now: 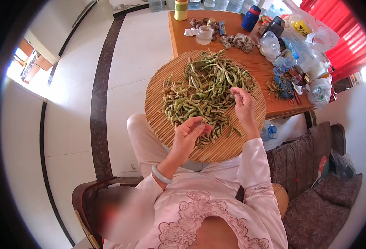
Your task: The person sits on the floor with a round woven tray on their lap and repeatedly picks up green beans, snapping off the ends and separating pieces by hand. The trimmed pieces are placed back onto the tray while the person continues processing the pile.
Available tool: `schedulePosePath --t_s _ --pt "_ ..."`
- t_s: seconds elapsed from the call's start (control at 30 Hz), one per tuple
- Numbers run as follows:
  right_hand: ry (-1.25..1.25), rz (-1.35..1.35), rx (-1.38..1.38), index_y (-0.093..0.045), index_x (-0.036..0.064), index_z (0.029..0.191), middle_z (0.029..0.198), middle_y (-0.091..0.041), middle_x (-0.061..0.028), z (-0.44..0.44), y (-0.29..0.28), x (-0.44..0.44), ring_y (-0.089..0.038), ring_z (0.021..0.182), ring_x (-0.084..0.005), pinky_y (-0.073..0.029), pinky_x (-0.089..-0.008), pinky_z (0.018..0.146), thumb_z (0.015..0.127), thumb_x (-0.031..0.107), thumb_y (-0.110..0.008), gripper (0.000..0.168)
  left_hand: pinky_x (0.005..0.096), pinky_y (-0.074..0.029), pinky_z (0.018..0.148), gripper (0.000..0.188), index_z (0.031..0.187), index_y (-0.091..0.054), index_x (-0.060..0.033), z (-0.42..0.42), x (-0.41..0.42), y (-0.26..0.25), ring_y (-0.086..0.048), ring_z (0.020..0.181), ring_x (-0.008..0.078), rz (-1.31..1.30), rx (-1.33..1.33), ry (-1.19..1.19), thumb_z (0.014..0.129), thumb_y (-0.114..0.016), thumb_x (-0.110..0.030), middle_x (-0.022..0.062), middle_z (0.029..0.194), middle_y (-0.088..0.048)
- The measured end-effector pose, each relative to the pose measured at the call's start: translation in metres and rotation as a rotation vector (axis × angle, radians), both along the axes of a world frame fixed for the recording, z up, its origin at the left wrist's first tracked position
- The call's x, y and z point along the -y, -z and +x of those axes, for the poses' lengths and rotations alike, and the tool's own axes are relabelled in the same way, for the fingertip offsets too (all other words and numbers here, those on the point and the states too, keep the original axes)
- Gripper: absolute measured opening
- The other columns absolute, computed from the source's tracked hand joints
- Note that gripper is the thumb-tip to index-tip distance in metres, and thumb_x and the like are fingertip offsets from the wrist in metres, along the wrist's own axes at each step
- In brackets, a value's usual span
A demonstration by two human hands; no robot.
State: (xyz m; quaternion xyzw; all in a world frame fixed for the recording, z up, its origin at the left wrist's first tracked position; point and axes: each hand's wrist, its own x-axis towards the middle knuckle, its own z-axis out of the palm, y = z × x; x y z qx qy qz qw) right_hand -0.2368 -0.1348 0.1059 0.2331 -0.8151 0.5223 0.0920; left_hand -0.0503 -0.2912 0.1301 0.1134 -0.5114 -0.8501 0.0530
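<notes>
A round tray of bound stalks (156, 93) lies before me, its near edge over my lap. Whole green beans (215, 70), some wrinkled, are heaped on its far part. Shorter bean pieces (183, 107) spread over the middle and near part. My left hand (187, 135), with a pale bangle above the wrist, pinches a small bean piece (204, 120) between thumb and fingers above the pile. My right hand (245, 105) is at the right side of the heap, thumb and forefinger bent close together. Whether anything is between those fingertips is hidden.
Beyond the tray stands a wooden table (183, 37) with a glass jar (204, 35), a blue flask (251, 18), plastic bags (320, 90) and bean scraps (274, 88). A brown sofa (298, 155) is to the right. Large water bottles (156, 4) line the back.
</notes>
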Motion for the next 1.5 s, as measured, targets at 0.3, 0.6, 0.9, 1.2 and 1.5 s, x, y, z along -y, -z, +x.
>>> schedulePosePath --t_s 0.3,0.6,0.9,1.2,1.5 --pt "-0.269 0.085 0.200 -0.065 0.000 0.097 0.090 -0.067 -0.0114 0.079 -0.055 0.014 -0.065 0.077 -0.0201 -0.051 -0.0313 0.065 0.091 0.006 -0.059 0.010 0.0259 -0.050 0.081 0.023 0.117 -0.055 0.0022 -0.001 0.001 0.007 -0.064 0.092 0.0134 -0.111 -0.017 -0.055 0.097 -0.055 -0.008 0.0088 0.099 -0.068" --pt "-0.206 0.019 -0.037 -0.059 0.000 0.085 0.079 -0.061 -0.0132 0.123 -0.056 0.020 -0.061 0.073 -0.0319 -0.050 -0.0363 0.064 0.081 -0.006 -0.061 0.008 0.0226 -0.048 0.081 0.015 0.105 -0.063 0.0010 -0.009 -0.005 -0.001 -0.061 0.091 0.0095 0.075 -0.107 -0.056 0.094 -0.060 -0.007 0.0075 0.105 -0.067" --pt "0.033 0.174 -0.108 -0.060 0.003 0.083 0.080 -0.061 -0.0143 0.094 -0.027 -0.038 -0.062 0.075 -0.0325 -0.050 -0.0369 0.065 0.084 -0.001 -0.058 0.005 0.0355 -0.043 0.098 0.013 0.095 -0.061 -0.0072 -0.022 0.009 -0.012 -0.059 0.111 0.0233 0.464 -0.218 -0.130 0.095 -0.059 -0.020 0.0064 0.105 -0.064" --pt "0.729 1.089 0.125 -0.058 0.007 0.114 0.120 -0.061 -0.0106 -0.101 -0.078 -0.174 -0.056 0.111 -0.0303 -0.044 -0.0446 0.091 0.080 0.006 -0.067 0.035 0.0450 -0.029 0.106 0.026 0.111 -0.066 -0.0067 -0.043 0.019 0.010 -0.044 0.129 0.0308 -1.203 -0.057 -0.213 0.086 -0.065 -0.008 0.0096 0.130 -0.057" --pt "-0.005 0.606 -0.302 -0.063 0.003 0.090 0.095 -0.062 -0.0116 -0.038 -0.034 -0.018 -0.058 0.094 -0.0302 -0.047 -0.0400 0.083 0.083 0.010 -0.064 0.011 0.0438 -0.031 0.105 0.026 0.114 -0.065 -0.0070 -0.024 0.020 -0.003 -0.044 0.129 0.0310 -1.237 -0.157 -0.292 0.088 -0.062 -0.008 0.0094 0.133 -0.054"
